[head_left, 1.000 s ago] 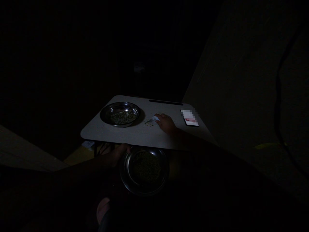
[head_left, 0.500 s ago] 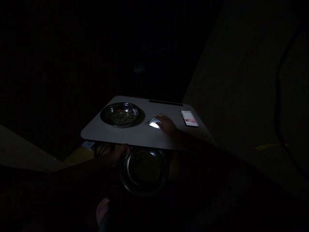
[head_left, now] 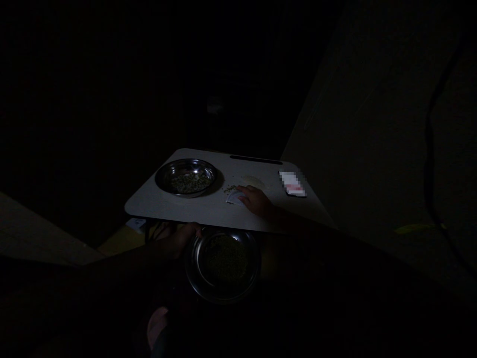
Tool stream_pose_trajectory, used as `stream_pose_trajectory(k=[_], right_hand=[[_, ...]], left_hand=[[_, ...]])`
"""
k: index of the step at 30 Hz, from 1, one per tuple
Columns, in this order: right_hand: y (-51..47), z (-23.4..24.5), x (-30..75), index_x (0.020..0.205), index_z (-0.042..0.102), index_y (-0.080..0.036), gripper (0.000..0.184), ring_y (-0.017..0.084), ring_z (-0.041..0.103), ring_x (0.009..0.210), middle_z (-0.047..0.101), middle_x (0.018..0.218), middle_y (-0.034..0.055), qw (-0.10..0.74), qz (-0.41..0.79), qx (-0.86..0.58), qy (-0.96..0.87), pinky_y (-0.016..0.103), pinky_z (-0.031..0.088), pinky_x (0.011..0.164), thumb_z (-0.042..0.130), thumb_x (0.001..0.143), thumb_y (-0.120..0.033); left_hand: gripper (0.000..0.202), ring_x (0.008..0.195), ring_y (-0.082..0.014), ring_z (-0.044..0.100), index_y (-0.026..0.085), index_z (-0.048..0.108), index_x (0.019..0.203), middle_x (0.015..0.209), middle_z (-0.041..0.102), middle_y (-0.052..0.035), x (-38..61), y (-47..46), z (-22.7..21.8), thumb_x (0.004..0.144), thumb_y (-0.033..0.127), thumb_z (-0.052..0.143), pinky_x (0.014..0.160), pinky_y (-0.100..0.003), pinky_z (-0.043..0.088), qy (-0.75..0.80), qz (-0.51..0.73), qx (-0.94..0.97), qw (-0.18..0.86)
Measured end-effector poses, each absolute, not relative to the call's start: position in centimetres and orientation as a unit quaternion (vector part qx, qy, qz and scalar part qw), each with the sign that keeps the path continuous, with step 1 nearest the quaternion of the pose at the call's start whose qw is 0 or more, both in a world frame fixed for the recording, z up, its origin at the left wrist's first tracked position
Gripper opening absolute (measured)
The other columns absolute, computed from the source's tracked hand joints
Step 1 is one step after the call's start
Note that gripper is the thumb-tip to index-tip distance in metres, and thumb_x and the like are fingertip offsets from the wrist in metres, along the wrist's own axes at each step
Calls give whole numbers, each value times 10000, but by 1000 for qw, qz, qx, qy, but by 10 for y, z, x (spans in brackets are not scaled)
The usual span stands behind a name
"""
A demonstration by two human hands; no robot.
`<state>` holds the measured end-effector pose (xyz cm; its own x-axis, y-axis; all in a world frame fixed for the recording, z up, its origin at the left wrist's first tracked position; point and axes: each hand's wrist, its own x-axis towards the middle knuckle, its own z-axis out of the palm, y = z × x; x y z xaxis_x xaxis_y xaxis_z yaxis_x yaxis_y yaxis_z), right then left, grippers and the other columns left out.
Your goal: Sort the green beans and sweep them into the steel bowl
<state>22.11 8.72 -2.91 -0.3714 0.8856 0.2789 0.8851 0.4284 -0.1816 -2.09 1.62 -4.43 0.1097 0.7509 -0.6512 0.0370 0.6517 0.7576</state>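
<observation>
- I had the right hand point(head_left: 256, 200) flat-ish on the table point(head_left: 149, 206), just beside a spill of small green grains point(head_left: 230, 189).
- Under it sat a curved white piece point(head_left: 234, 198), thin and shiny; poor light, so I could not tell if it was paper, plastic or foil.
- The right fingers point(head_left: 244, 192) were pressed together and curled down over that piece, seemingly pinching its edge against the table.
- My read: the piece was very light and probably a bit stiff, best held along its edge, and likely to slide on that smooth top.
- The grains looked dry, loose and easy to scatter, better swept than picked up.
- The left hand point(head_left: 182, 238) sat at the near table edge, right by a lower steel bowl point(head_left: 223, 266) holding dark green grains point(head_left: 226, 261).
- The left fingers point(head_left: 194, 229) were curled, but it was too dark to tell if they gripped the bowl rim or the table edge.
- A second steel bowl point(head_left: 186, 178) stood on the table's left side, with green grains in it; its smooth rim looked slippery.
- A phone point(head_left: 297, 192) lay near the right corner, partly under a blurred white patch.
- The table top was pale and smooth; a dim wall point(head_left: 372, 149) rose on the right, with a dark cable point(head_left: 430, 124) on it.
</observation>
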Motion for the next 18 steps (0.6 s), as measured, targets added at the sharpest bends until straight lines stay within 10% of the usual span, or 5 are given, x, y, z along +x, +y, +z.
stream_pose_trajectory(k=[18], right_hand=[[64, -31, 227, 1160, 474, -142, 364, 172, 491, 1001, 550, 1090, 95, 207, 52, -560, -800, 285, 369, 845, 378, 829, -258]], left_hand=[[96, 381, -136, 447, 146, 473, 476, 392, 467, -20, -17, 14, -38, 508, 237, 474, 387, -248, 343, 607, 252, 316, 684]])
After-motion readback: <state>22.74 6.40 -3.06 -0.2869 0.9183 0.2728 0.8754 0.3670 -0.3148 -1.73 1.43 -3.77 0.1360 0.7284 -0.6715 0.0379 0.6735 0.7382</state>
